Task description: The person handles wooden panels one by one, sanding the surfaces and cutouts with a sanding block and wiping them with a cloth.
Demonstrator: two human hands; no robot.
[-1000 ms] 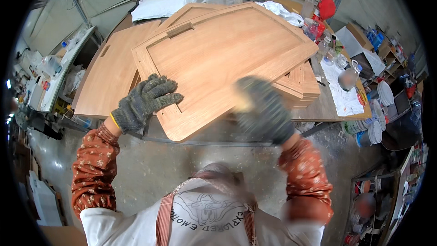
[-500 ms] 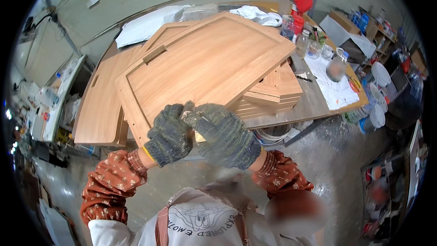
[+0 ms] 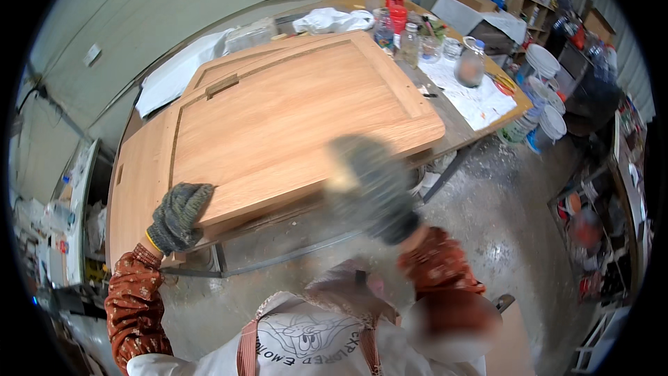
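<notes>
Left hand (image 3: 179, 217), gloved, fingers clamped over near corner of wooden panel (image 3: 292, 125), centre frame, steadying it atop worktop (image 3: 459, 132). Right hand (image 3: 372, 188) raised lower centre, motion-blurred; finger state cannot be told. Bottles (image 3: 410, 38) upper right.

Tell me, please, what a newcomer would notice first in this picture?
First, the big wooden panel on the bench in the middle of the view, lying on more panels. The left hand, in a knit glove, rests on its near left corner, while the gloved right hand is a blur above the near edge. To the right, bottles and jars crowd the far end of the bench, with white buckets on the floor beyond.
</notes>
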